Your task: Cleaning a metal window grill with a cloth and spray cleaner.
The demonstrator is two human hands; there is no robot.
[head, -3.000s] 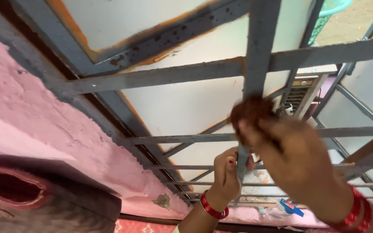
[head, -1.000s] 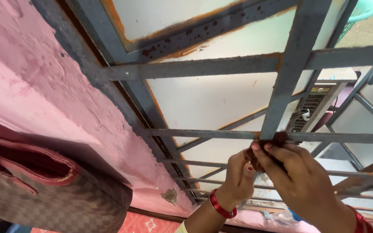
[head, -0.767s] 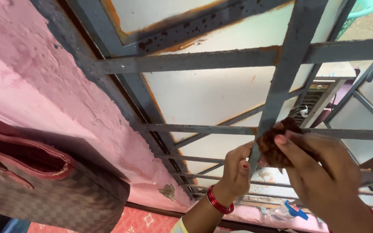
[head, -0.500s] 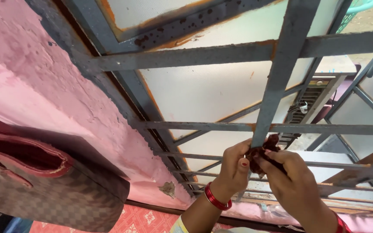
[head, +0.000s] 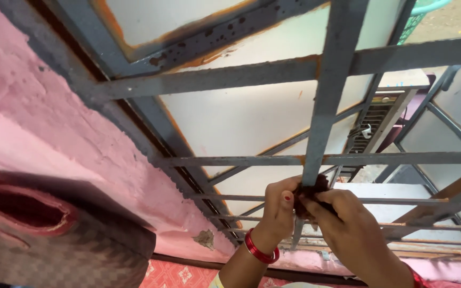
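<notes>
A grey metal window grille (head: 321, 106) with rust-orange patches fills the view. My left hand (head: 278, 210), with red bangles at the wrist, grips the grille's upright bar low down. My right hand (head: 347, 229) presses a dark brown scrub wad (head: 310, 191) against that same bar, just under the horizontal crossbar (head: 230, 160). The two hands touch each other around the bar, and the wad is mostly hidden between them.
A pink plastered wall (head: 43, 128) runs along the left. A checked bag with a dark red rim (head: 43, 234) hangs at the lower left. Behind the grille are frosted panes (head: 230, 117), a louvred vent (head: 371, 120) and a green basket (head: 417, 13).
My right hand has rubbed the wad up and down the upright bar and now sits lower, close against my left hand. The view has shifted slightly.
</notes>
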